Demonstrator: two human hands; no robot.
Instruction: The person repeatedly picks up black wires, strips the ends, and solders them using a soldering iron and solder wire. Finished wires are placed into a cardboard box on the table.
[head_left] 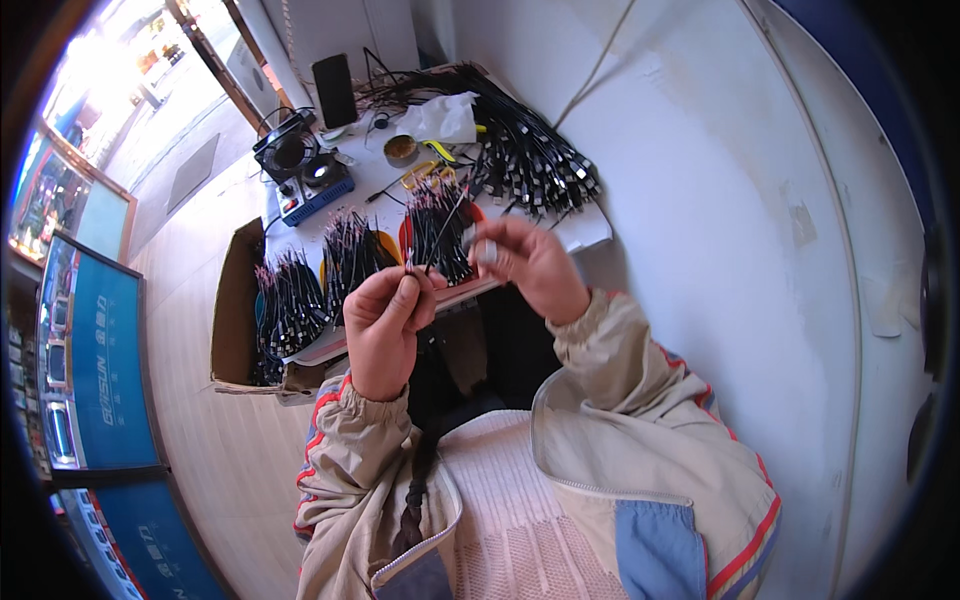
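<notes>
In front of my chest, above the table's near edge, my left hand (388, 318) is closed in a pinch on a thin black cable (409, 258), its end pointing up between thumb and fingers. Just to the right, my right hand (535, 265) has its fingers drawn together, with a white wrap (487, 251) round one finger. What sits between those fingertips is too blurred to make out. Right behind both hands stands a bunch of black cables (437, 225) with pinkish ends up, in a red container (405, 238).
More cable bunches (352, 255) stand to the left, beside a cardboard box (233, 310). Many black cables with metal plugs (540, 165) lie back right. Behind are a blue-cased device (318, 203), a small fan (288, 150), a phone (334, 92), a round tin (400, 151) and yellow-handled scissors (425, 174).
</notes>
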